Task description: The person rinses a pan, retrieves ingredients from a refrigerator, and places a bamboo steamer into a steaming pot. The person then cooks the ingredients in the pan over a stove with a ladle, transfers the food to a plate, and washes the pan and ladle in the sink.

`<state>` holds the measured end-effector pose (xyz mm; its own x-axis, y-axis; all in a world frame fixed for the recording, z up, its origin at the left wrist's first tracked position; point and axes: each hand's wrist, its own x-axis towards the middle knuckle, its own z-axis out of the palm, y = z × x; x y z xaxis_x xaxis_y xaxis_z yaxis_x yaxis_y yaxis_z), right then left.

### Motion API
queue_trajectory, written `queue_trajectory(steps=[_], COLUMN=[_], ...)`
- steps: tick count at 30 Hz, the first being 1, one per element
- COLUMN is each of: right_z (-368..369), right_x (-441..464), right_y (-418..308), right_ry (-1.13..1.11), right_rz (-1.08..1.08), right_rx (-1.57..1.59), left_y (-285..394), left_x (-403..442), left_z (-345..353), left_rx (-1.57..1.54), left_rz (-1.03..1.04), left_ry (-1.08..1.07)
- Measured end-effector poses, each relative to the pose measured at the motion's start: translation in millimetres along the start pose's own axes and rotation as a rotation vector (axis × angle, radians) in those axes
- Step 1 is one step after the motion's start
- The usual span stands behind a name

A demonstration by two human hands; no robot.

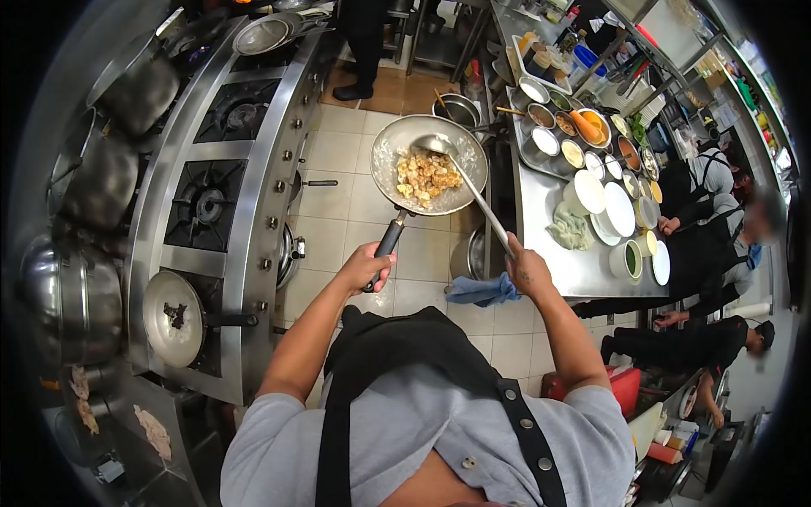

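Observation:
My left hand (367,268) is wrapped round the black handle of a frying pan (387,139), which is held up over the tiled floor. Browned chunks of food (427,176) lie in the pan. My right hand (525,269) grips the long metal handle of a ladle (481,203); its bowl rests in the pan at the food's upper edge. A blue cloth (483,291) hangs just below and left of my right hand; whether the fingers also hold it is unclear.
A steel stove (253,203) with burners runs along the left, with a second pan (173,342) on it. At right, a steel counter (541,241) bears bowls, plates and sauces. Several people (701,220) stand beyond it. Another person's legs (359,51) are ahead.

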<state>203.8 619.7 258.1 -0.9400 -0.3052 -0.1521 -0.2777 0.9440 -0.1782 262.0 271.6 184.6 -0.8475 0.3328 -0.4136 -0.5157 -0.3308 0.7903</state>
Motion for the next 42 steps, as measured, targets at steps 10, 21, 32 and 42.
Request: queue_trajectory(steps=[10,21,32,42], right_z=[6,17,15,11], right_x=[-1,-27,-25,20], right_y=[-8,-33,-34,-59], right_ry=[-0.016,-0.070,-0.657,-0.629], right_rz=[0.014,-0.032,0.408,0.417], right_rx=[-0.018,0.176,2.379,2.142], left_y=[-4,-12,-23,-37], left_x=[3,13,13,14], left_z=[-8,-12,-18,-8], left_rx=[0.071,0.226,0.215,0.216], left_rz=[0.010,-0.027,-0.010,-0.004], left_ry=[0.013,0.097,0.106,0.079])
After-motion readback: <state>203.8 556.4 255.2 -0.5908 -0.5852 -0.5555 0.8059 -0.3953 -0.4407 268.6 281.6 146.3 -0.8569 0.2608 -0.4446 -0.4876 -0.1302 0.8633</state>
